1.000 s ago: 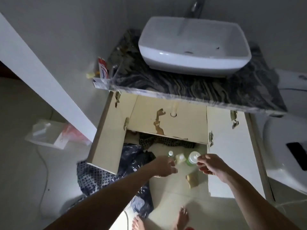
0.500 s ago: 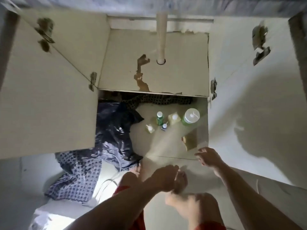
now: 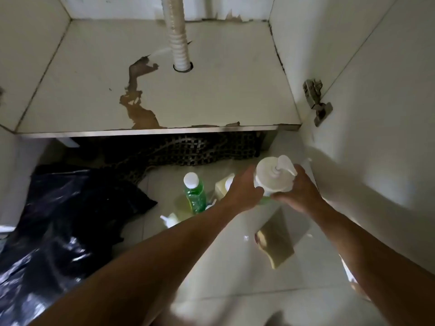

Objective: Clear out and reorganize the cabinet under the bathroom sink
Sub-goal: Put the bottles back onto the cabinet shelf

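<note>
Dim light falls on glossy pale floor tiles (image 3: 235,267) and white walls (image 3: 376,161).

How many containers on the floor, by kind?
Pump bottles: 2 - large pump bottle, gripped by left hand and right hand; small pump bottle.
Green bottle, white cap: 1 - green bottle.
Pale yellow container: 1 - yellow container, partly hidden.
Total: 4

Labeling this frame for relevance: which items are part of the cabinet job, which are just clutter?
Job:
pump bottle, held by left hand and right hand
green bottle
yellow bottle
small pump bottle
cabinet shelf

Lying about:
black plastic bag
patterned cloth
drain hose
</note>
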Motion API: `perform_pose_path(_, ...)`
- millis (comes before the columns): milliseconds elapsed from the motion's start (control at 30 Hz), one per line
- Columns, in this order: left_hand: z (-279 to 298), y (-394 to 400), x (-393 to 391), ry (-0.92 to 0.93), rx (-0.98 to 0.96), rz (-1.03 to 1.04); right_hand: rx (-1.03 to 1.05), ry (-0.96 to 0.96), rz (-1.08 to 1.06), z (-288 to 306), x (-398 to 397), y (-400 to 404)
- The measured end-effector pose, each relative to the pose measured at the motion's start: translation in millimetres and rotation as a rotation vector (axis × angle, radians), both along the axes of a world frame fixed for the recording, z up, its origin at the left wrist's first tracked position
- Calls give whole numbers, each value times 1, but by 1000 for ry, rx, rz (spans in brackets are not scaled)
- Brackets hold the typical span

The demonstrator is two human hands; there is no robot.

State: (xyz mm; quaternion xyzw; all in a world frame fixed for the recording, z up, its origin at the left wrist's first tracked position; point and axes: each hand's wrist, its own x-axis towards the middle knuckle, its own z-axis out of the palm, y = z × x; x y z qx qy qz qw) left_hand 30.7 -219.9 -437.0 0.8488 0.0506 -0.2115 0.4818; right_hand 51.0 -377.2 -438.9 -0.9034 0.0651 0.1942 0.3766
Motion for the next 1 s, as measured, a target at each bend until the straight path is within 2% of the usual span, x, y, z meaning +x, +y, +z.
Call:
perform_pose_path(67,-16,-5,12,-27,-56,-15,74,-133,87,-25,11,0)
perform_pose_path(167,-31,-9,19,-60,-148,-7,78,-258,70,-53,13,1)
perform_pose_path(333,-15,-2,17,-48,-113,-75,23,-258,-3,-38,-10,7)
perform_pose_path(467,4,3,22,-132,-44,-133,79,-329,-74,-8,-20,9)
perform_pose_path(667,54,19,45,-272,9,-242,97,-370,17,58,-5,5)
perform_pose_path(767,86,31,58,-340,-55,-222,126,-451,20,103,6,12)
perform_pose_path(867,107,46,72,-360,-219,-186,200,-555,25,145,28,19)
perform_pose_path(1000,115,55,88,-404,-324,-166,165,-594,101,169,68,33)
